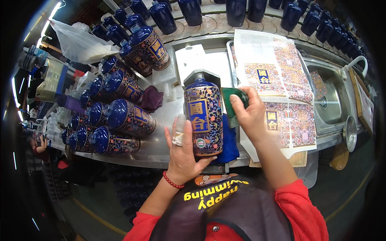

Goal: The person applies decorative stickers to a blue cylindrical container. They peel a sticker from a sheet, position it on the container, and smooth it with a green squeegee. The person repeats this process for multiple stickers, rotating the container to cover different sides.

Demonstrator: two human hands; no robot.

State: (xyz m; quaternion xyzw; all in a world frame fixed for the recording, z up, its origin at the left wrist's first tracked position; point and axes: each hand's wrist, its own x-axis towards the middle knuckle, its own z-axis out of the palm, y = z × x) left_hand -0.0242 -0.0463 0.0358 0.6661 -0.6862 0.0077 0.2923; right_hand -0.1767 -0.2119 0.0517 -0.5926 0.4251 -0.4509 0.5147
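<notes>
Steadying a patterned bottle (203, 118) on the metal bench (165, 116), the left hand (183, 150) is cupping its lower side; the right hand (250, 112) is pinching a thin green sheet (233, 106). Floral decoration (215, 120) is covering the facing side; the back is hiding, so completeness is uncertain. Flat printed paper (277, 72) is apparently awaiting use; glossy, undecorated blue bottles (235, 12) are standing behind.
</notes>
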